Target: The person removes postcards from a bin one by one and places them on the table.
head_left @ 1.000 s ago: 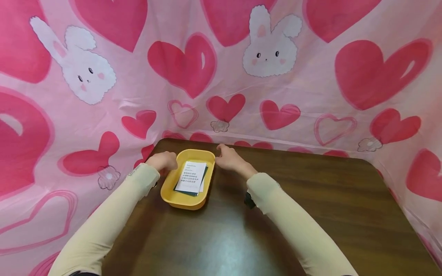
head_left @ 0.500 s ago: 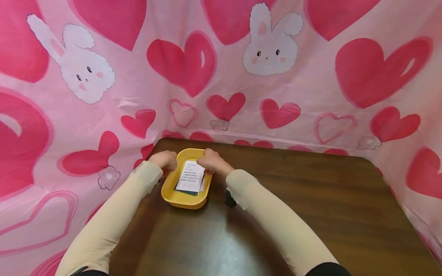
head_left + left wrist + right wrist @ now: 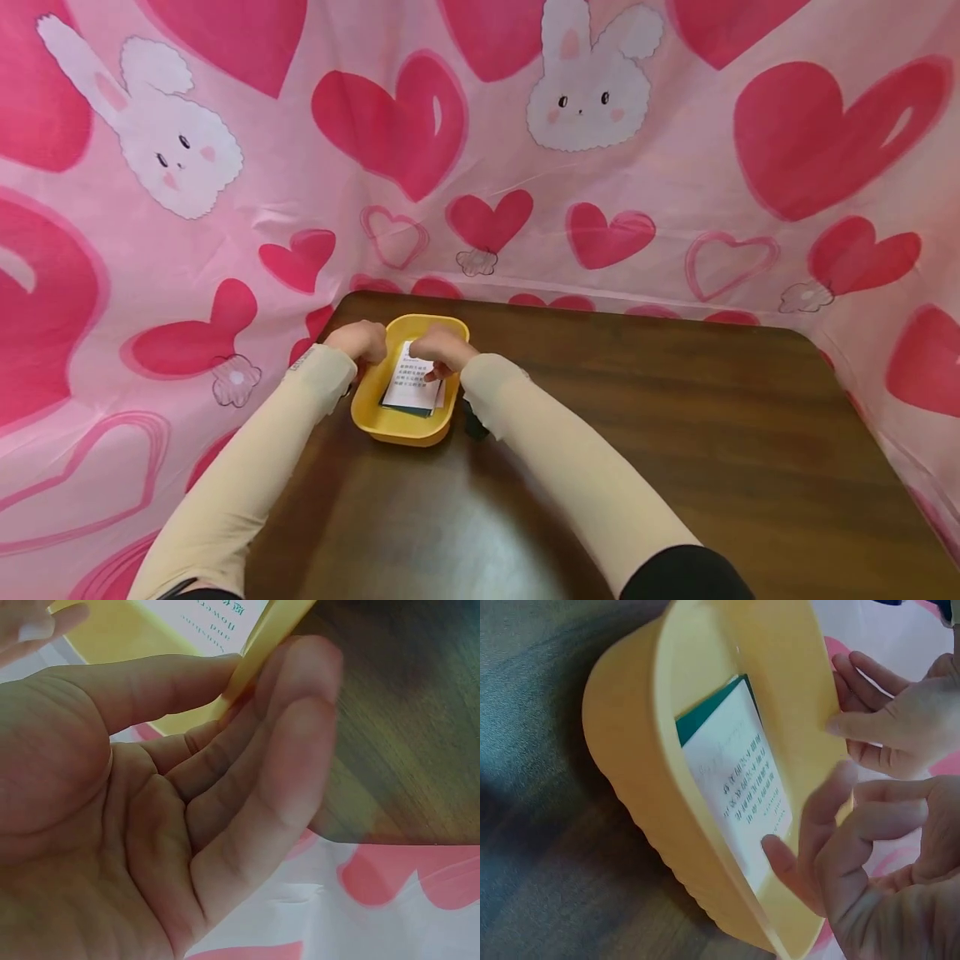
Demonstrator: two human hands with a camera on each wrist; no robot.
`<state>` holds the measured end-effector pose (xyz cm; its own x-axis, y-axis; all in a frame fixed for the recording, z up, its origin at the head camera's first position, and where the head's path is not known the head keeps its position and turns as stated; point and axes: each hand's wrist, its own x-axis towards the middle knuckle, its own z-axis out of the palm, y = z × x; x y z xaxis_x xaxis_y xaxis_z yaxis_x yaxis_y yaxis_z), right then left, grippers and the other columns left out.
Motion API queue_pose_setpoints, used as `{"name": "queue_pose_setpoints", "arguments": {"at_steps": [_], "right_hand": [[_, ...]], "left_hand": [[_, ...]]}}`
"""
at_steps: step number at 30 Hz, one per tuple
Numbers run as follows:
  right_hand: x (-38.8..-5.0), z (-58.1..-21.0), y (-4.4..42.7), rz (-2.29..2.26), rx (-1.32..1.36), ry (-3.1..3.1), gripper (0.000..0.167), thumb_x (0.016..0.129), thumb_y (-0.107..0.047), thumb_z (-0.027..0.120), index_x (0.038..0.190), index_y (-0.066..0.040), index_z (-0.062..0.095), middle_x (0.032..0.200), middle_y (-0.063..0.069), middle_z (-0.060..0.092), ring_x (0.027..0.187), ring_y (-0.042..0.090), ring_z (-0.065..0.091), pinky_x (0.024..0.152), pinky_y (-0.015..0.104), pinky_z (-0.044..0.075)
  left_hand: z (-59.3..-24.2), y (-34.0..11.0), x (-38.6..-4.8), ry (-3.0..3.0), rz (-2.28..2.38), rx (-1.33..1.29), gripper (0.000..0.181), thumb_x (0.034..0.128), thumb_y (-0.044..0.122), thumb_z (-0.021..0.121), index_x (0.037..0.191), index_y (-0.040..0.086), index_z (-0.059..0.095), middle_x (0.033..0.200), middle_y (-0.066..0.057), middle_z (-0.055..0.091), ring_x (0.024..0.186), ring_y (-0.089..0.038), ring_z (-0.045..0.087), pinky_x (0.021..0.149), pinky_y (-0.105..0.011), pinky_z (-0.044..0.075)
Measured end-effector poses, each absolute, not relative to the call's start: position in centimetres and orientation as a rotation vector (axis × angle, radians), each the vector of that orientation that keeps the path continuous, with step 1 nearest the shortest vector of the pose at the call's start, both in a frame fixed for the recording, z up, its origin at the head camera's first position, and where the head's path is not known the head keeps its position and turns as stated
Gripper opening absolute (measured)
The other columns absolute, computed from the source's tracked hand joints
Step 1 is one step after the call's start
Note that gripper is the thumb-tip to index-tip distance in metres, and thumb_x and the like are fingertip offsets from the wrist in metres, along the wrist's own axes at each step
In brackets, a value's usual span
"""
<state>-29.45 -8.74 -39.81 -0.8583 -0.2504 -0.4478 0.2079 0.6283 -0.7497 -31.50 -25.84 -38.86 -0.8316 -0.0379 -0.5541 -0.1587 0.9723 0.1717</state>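
A yellow plastic basket (image 3: 405, 437) stands on the dark wooden table, toward its far left corner. Inside lies a small stack of cards, a white printed card (image 3: 411, 393) on top and a dark green card (image 3: 705, 712) showing beneath it. My left hand (image 3: 358, 340) pinches the basket's left rim between thumb and fingers, as the left wrist view shows. Over the basket, my right hand (image 3: 442, 345) reaches down with loosely bent fingers close above the white card. Those fingers hold nothing; whether a fingertip touches the card I cannot tell.
The brown wooden table (image 3: 637, 433) extends to the right and toward me. Pink cloth (image 3: 525, 167) with hearts and rabbits hangs behind and to the left. A dark strap (image 3: 474, 422) sits at my right wrist.
My right hand has come left from beside the basket's right edge to over the cards. My left hand has moved onto the left rim. The basket and cards stay in place.
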Motion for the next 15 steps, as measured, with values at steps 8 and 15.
{"name": "queue_pose_setpoints", "arguments": {"at_steps": [8, 15], "right_hand": [[-30.6, -41.3, -9.9, -1.069, -0.044, 2.38, 0.032, 0.094, -0.018, 0.069, 0.119, 0.0, 0.061, 0.106, 0.014, 0.06, 0.055, 0.022, 0.061, 0.056, 0.032, 0.06], [-30.5, -43.3, -10.3, -0.995, -0.001, 2.393, 0.04, 0.093, -0.022, 0.074, 0.123, 0.002, 0.063, 0.11, 0.016, 0.062, 0.068, 0.027, 0.067, 0.062, 0.035, 0.061]], "left_hand": [[-39.0, -25.9, -31.6, 2.571, 0.301, -0.155, 0.026, 0.0834, -0.002, 0.061, 0.109, -0.006, 0.062, 0.087, -0.022, 0.065, 0.05, -0.026, 0.057, 0.052, -0.036, 0.058], [-39.7, -25.6, -31.7, 2.608, 0.336, -0.16, 0.023, 0.0805, -0.005, 0.06, 0.103, -0.006, 0.064, 0.086, -0.021, 0.065, 0.051, -0.028, 0.059, 0.05, -0.036, 0.057]]}}
